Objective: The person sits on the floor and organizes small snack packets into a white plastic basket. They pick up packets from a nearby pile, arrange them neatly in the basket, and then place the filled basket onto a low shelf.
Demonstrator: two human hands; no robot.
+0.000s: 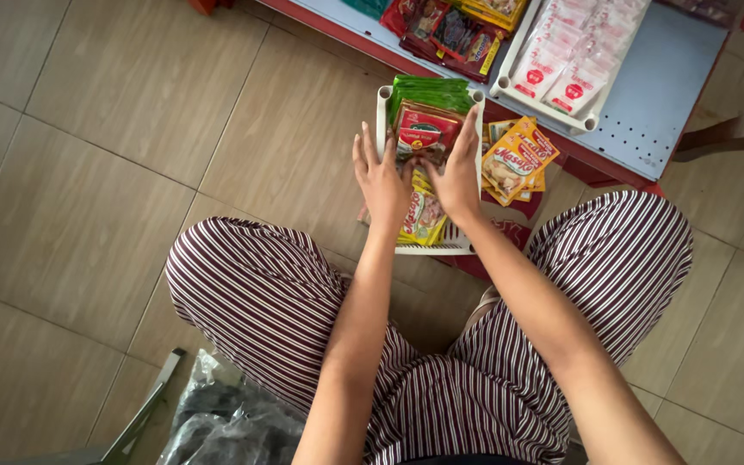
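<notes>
We see a white tray (472, 246) on the tiled floor (79, 172) between the striped knees (260, 293), and we place everything else by it. Inside it stand sachets (424, 129) packed upright in a row: green ones at the far end, a red one with a green oval mark in the middle, yellow ones nearest us. Our left hand (382, 176) and right hand (458, 168) press on the row from either side, fingers straight and loosely spread, thumbs meeting over the red sachet; neither closes around anything. Just right of the tray lies a loose yellow pile (518, 159). Beyond the tray a shelf (656, 112) carries more packets, cut off by the frame edge. Our hands hide most of the yellow sachets and the tray's middle.
</notes>
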